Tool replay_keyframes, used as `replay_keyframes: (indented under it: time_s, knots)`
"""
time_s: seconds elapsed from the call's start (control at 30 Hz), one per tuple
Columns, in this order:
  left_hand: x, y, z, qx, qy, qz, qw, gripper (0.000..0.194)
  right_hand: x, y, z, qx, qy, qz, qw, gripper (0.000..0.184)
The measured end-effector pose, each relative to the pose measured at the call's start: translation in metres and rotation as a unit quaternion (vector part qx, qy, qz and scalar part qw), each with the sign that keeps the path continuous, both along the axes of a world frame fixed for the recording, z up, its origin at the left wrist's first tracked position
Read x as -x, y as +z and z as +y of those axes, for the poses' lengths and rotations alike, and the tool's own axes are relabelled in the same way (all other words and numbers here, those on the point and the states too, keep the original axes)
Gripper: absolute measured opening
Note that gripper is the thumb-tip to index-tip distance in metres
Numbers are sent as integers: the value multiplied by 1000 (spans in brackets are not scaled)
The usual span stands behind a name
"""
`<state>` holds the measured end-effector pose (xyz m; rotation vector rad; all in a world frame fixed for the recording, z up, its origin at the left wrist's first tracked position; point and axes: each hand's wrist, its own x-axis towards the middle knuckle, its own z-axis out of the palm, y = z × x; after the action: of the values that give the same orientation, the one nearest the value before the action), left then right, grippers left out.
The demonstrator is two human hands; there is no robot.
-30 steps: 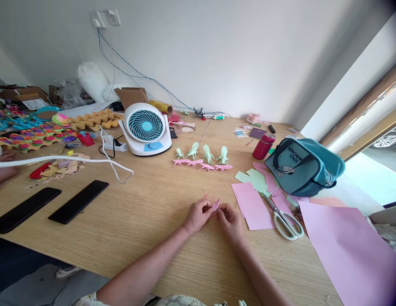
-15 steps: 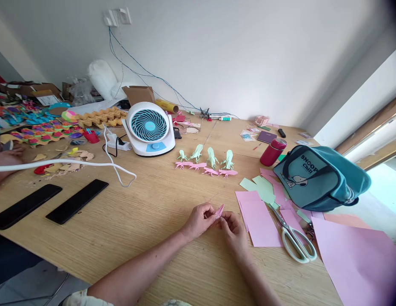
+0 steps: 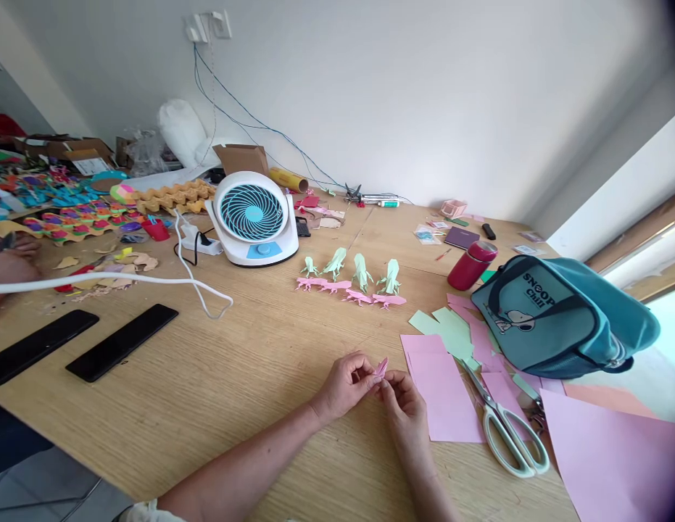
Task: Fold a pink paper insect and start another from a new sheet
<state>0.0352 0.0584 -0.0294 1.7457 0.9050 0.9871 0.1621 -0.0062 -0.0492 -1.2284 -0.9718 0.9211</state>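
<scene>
My left hand (image 3: 345, 383) and my right hand (image 3: 403, 403) meet just above the wooden table (image 3: 233, 377), both pinching a small folded pink paper piece (image 3: 381, 367) between their fingertips. Only the tip of the paper shows between the fingers. Beyond the hands stands a row of finished paper figures (image 3: 352, 278), pale green on pink bases. Pink paper sheets (image 3: 443, 384) lie right of my right hand, with white-handled scissors (image 3: 505, 428) next to them.
A white and blue desk fan (image 3: 253, 217) stands at the back, with a white cable (image 3: 114, 279) trailing left. Two black flat bars (image 3: 122, 342) lie at left. A teal bag (image 3: 565, 315) and red bottle (image 3: 470, 264) sit at right. Another person's hand (image 3: 14, 254) works at far left.
The view has shifted, so everything sits lower and further right in frame. My hands stay together on the pink paper piece, with small finger movements.
</scene>
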Motion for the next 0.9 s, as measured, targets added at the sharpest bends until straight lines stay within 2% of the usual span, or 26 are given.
replay_keyframes:
  time_s: [0.33, 0.9]
  knots:
    - [1, 4, -1, -10, 0, -8, 1000, 34, -2, -5, -1, 6, -3, 0, 1000, 22]
    - [4, 2, 0, 11, -35, -13, 999, 29, 0, 0, -4, 13, -8, -10, 1000, 20]
